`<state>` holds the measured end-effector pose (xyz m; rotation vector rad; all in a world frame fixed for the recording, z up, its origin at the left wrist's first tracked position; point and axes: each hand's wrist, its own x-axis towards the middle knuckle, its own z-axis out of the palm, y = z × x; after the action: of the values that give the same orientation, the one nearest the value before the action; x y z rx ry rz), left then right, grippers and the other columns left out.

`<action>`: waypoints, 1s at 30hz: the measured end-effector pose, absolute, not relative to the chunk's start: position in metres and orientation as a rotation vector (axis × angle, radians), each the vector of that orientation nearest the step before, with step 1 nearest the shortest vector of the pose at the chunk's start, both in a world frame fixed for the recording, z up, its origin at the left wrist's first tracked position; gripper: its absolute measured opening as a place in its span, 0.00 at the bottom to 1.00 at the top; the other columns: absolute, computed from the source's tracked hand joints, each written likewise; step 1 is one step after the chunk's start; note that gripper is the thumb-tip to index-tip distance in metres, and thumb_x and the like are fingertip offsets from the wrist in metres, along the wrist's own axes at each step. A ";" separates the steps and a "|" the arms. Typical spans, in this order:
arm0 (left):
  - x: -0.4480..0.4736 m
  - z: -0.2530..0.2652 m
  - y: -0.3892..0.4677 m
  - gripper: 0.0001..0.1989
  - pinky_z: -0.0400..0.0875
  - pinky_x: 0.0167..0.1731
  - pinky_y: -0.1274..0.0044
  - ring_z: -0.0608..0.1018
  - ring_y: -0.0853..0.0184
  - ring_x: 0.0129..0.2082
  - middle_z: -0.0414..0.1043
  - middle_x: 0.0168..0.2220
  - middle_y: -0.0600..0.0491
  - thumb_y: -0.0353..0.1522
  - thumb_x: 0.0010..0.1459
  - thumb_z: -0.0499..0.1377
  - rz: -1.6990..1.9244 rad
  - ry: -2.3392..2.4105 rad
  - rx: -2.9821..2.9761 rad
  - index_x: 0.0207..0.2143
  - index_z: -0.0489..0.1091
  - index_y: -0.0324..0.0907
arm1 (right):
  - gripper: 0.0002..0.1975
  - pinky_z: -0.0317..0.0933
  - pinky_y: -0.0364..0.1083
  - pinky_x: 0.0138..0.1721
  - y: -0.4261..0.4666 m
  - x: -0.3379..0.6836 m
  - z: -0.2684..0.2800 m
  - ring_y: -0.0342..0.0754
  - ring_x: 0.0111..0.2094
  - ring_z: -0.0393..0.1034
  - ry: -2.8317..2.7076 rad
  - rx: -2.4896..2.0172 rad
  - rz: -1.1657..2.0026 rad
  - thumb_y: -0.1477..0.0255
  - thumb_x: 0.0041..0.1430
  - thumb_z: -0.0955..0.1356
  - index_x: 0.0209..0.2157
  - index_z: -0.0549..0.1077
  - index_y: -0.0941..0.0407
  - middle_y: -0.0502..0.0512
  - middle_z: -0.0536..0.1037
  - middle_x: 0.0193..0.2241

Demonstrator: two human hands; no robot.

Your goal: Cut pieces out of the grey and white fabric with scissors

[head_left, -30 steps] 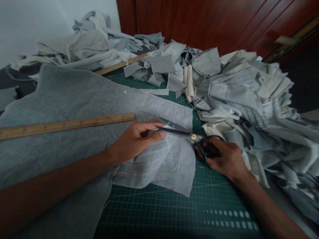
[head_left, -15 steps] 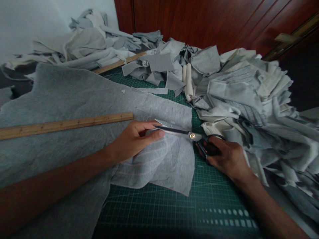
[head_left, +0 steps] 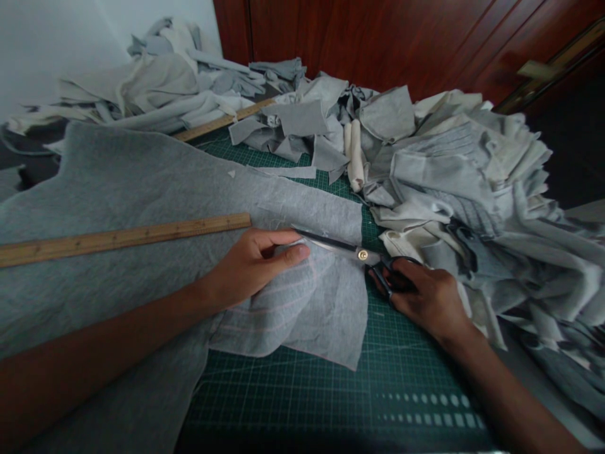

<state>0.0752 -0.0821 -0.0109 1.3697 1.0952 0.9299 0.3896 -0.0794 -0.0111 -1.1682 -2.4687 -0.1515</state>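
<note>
My right hand (head_left: 428, 296) is closed around the black handles of a pair of scissors (head_left: 350, 250). Their blades point left, nearly together, with the tips by my left index finger. My left hand (head_left: 265, 261) pinches a raised fold of grey fabric (head_left: 142, 183) between thumb and forefinger, close to the blade tips. The folded-over part shows faint pink lines and lies under and in front of the blades. A wooden ruler (head_left: 127, 237) rests on the fabric to the left of my left hand.
A green cutting mat (head_left: 293, 403) lies beneath the fabric. Heaps of grey and cream cloth (head_left: 439, 164) crowd the right and back. A second wooden ruler (head_left: 227, 120) sticks out near fabric scraps (head_left: 302, 120). Behind stands a red-brown wooden door (head_left: 378, 38).
The scissor blades have tilted, their tips rising slightly, and a small pale piece seen at the tips before no longer shows there. My left hand keeps its pinch on the fabric.
</note>
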 end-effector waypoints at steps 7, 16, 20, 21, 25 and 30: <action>0.076 -0.008 -0.083 0.11 0.65 0.27 0.84 0.72 0.73 0.30 0.76 0.32 0.55 0.36 0.62 0.62 0.959 1.018 1.339 0.34 0.79 0.38 | 0.03 0.57 0.40 0.20 -0.077 0.393 -0.020 0.42 0.18 0.68 -2.398 -1.282 -0.086 0.70 0.55 0.70 0.30 0.71 0.54 0.47 0.75 0.20; 0.075 -0.011 -0.081 0.12 0.66 0.27 0.83 0.74 0.73 0.30 0.78 0.39 0.51 0.35 0.60 0.64 0.995 1.013 1.361 0.27 0.78 0.38 | 0.06 0.56 0.40 0.20 -0.080 0.387 -0.014 0.41 0.18 0.67 -2.445 -1.191 -0.088 0.74 0.52 0.70 0.31 0.68 0.54 0.45 0.72 0.20; 0.075 -0.010 -0.081 0.11 0.69 0.29 0.82 0.75 0.70 0.32 0.79 0.42 0.49 0.36 0.59 0.65 0.971 1.025 1.335 0.28 0.80 0.39 | 0.06 0.56 0.40 0.21 -0.080 0.389 -0.017 0.41 0.19 0.68 -2.445 -1.191 -0.096 0.75 0.51 0.70 0.31 0.69 0.55 0.45 0.72 0.20; 0.076 -0.010 -0.081 0.11 0.69 0.29 0.82 0.76 0.70 0.32 0.80 0.42 0.48 0.37 0.58 0.65 0.959 1.049 1.336 0.29 0.80 0.38 | 0.06 0.56 0.40 0.21 -0.080 0.390 -0.017 0.42 0.19 0.68 -2.450 -1.189 -0.096 0.75 0.50 0.69 0.32 0.69 0.55 0.45 0.72 0.20; 0.077 -0.009 -0.081 0.12 0.69 0.28 0.81 0.76 0.67 0.32 0.81 0.42 0.49 0.39 0.56 0.66 0.933 1.125 1.333 0.29 0.81 0.39 | 0.05 0.55 0.40 0.20 -0.080 0.390 -0.015 0.42 0.18 0.68 -2.470 -1.176 -0.108 0.75 0.50 0.68 0.32 0.69 0.55 0.46 0.72 0.20; 0.079 -0.006 -0.082 0.11 0.64 0.23 0.82 0.73 0.70 0.27 0.79 0.34 0.52 0.39 0.54 0.66 0.921 1.157 1.296 0.32 0.82 0.40 | 0.02 0.54 0.40 0.19 -0.078 0.386 -0.008 0.41 0.16 0.65 -2.481 -1.151 -0.125 0.74 0.50 0.65 0.29 0.68 0.54 0.46 0.70 0.18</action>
<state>0.0792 -0.0822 -0.0056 1.2960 1.1570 0.9210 0.3857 -0.0783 -0.0081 -1.1509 -2.4814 -0.1249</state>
